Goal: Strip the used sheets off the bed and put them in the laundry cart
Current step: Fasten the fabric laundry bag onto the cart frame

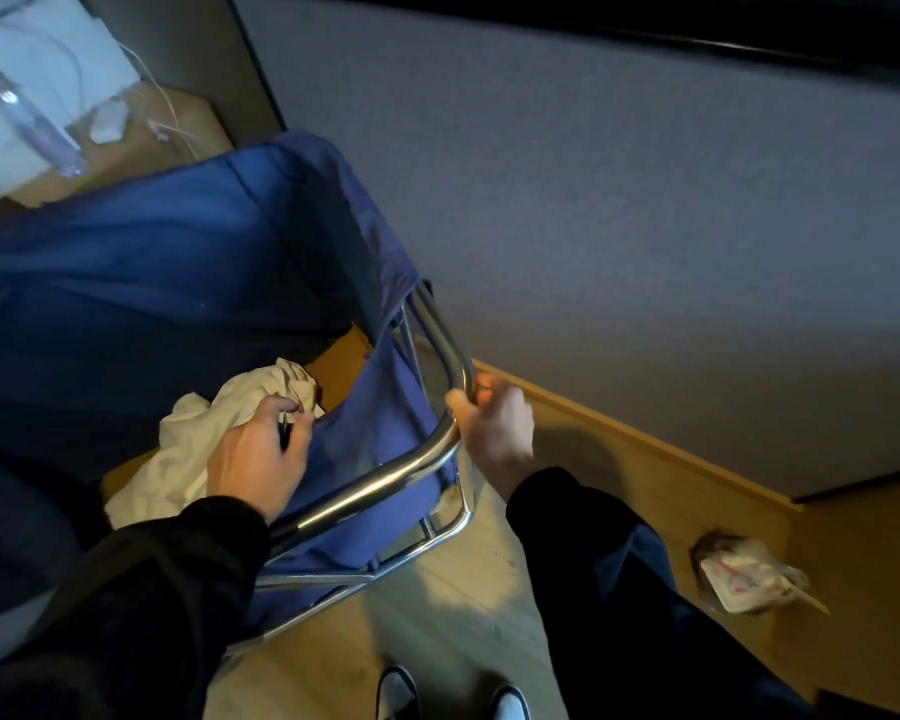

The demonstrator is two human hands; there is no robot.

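Observation:
The laundry cart (375, 485) has a chrome tube frame and a blue fabric bag, and fills the left and centre. A crumpled white sheet (193, 439) lies inside the bag. My left hand (255, 454) reaches into the bag and grips the sheet, with a thin dark object also between its fingers. My right hand (494, 423) is closed around the curved corner of the chrome frame. Both arms wear dark sleeves.
A grey wall (645, 226) with a wooden skirting board (619, 433) runs on the right. A small bin with crumpled paper (749, 574) stands on the floor at the right. A wooden table (126, 137) with white items and cables is at the back left. My shoes (448, 698) are at the bottom.

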